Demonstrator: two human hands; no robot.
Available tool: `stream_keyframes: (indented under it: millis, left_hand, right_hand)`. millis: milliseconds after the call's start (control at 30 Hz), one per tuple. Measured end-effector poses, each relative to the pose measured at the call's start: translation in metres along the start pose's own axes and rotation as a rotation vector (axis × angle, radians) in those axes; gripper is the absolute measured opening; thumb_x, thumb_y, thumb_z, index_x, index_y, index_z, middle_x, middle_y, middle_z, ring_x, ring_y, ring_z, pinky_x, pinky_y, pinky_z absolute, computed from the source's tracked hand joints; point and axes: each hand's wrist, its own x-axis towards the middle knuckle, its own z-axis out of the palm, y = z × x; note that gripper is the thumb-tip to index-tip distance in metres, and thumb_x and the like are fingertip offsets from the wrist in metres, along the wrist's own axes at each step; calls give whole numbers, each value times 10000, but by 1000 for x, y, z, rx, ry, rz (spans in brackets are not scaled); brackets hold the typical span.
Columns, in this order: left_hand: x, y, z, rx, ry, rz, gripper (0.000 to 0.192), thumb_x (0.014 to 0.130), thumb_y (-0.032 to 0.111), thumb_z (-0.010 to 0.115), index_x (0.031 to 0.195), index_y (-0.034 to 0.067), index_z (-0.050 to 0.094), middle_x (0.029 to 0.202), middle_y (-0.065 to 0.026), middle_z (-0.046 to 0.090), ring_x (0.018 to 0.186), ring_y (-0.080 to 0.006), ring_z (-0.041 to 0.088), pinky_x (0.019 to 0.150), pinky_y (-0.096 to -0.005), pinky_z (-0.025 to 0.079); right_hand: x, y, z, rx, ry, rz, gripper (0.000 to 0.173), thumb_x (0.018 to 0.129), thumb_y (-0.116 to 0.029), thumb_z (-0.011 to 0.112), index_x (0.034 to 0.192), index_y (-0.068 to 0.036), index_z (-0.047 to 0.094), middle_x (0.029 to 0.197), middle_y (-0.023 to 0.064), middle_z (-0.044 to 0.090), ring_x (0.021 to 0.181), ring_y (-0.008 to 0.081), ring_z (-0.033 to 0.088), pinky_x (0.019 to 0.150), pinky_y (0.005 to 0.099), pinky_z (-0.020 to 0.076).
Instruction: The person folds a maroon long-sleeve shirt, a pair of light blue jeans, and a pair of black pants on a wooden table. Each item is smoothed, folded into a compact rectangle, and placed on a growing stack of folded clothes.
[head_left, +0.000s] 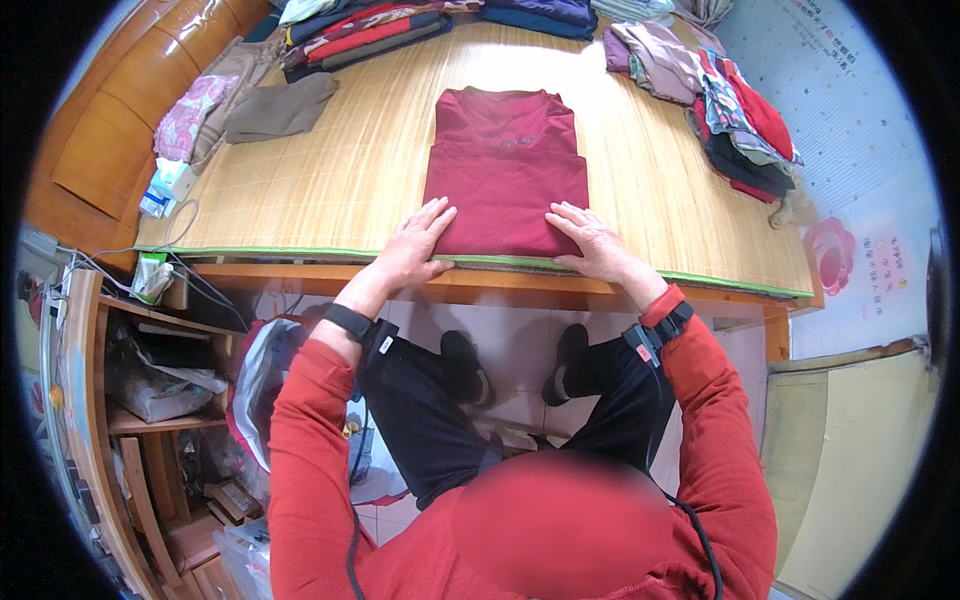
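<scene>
A dark red shirt lies folded on a bamboo mat in front of me, its neckline at the far end and its lower part turned up over the front. My left hand rests flat at the shirt's near left edge, fingers spread a little, thumb by the mat's green border. At the near right edge, my right hand lies palm down with its fingertips on the cloth. Neither hand grips the fabric. Black straps with small devices are on both wrists.
Stacks of folded clothes stand at the far side; more clothes are piled on the right. A grey-brown folded garment and a tissue pack lie left. Below left are cables and an open wooden shelf.
</scene>
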Motion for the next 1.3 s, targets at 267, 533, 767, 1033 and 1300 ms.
stream_keyframes:
  millis: [267,533,767,1033,1300]
  left_hand:
    - [5,-4,1,-2,34,5,579,844,137,664,1384,80,464,1483,-152,375,1371,-336,354,1127,-410,318]
    - [-22,15,-15,-25,117,69,242,908,116,573,1133,44,624,1144,-138,637,1127,-315,564,958,-403,452]
    - [-47,53,-46,-287,34,28,180,939,157,548,1024,17,622,918,-185,649,898,-342,620,799,-404,494]
    - [24,31,-86,-414,159,-75,243,973,209,529,1027,-14,612,781,-100,612,763,-153,555,716,-319,467]
    - [130,-29,-71,-17,311,-240,234,934,258,533,968,47,629,921,-211,666,893,-396,630,774,-469,491]
  right_hand:
    - [4,1,9,-123,147,-16,381,843,-75,620,1223,-68,595,1329,133,545,1246,317,504,1025,387,435]
    - [-18,-13,-24,76,34,135,226,878,-110,577,1090,-69,647,1047,164,669,982,356,633,849,410,511]
    - [-51,-29,-67,352,-116,146,202,899,-125,593,1083,-50,630,967,207,656,924,354,636,819,393,499]
    - [-4,10,-86,735,179,348,247,918,-143,609,1131,-24,647,994,15,667,925,87,587,854,262,476]
    - [96,82,-61,829,368,421,141,907,-161,643,999,-61,680,859,-12,656,797,68,594,716,231,488]
